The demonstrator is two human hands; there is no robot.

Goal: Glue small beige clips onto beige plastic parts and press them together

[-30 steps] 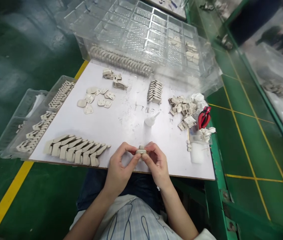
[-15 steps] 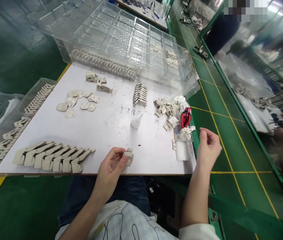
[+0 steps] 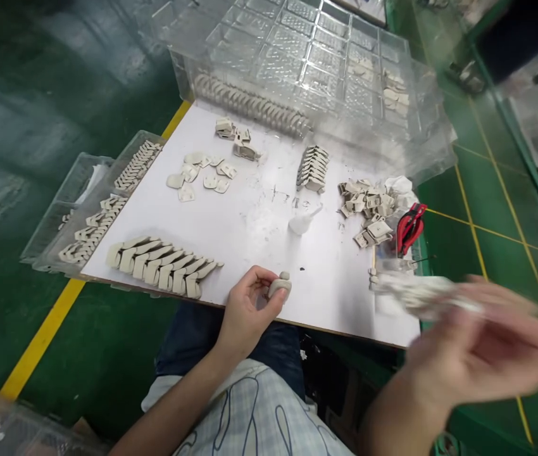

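Near the table's front edge my left hand [image 3: 250,304] pinches a small beige plastic part [image 3: 279,286] between thumb and fingers; a little rounded tab sticks up from it. My right hand [image 3: 482,345] is raised at the right, smeared by motion, with a crumpled white tissue [image 3: 416,292] gripped in its fingers. The tissue hangs over the table's right corner and hides part of what lies behind it. Beyond my left hand stands a small white squeeze bottle [image 3: 303,220] with a slanted thin nozzle.
Beige parts stand in a nested row [image 3: 159,266] at the front left and a shorter stack [image 3: 313,168] farther back. Flat pieces [image 3: 195,171] lie at left, a loose pile [image 3: 366,202] at right beside red-handled pliers [image 3: 410,229]. Clear compartment trays [image 3: 292,54] fill the back.
My right hand has come nearer and to the right, now carrying the white tissue that lay by the pliers. My left hand still holds the beige part. The view has turned left.
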